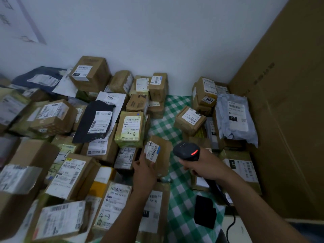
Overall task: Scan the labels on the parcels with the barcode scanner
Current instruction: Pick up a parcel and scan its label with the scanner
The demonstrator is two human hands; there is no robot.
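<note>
So, the parcel (162, 156) is held tilted up over the cloth (175, 106), gripped by its lower edge in the left hand (144, 171). Its label (152, 151) lies just left of the scanner (186, 150), which is clutched in the right hand (199, 165), nose pointed leftward.

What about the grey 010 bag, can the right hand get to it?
Probably yes: the grey bag lies uncovered, on top, just beyond the right hand, with nothing between them, though that hand holds the scanner.
</note>
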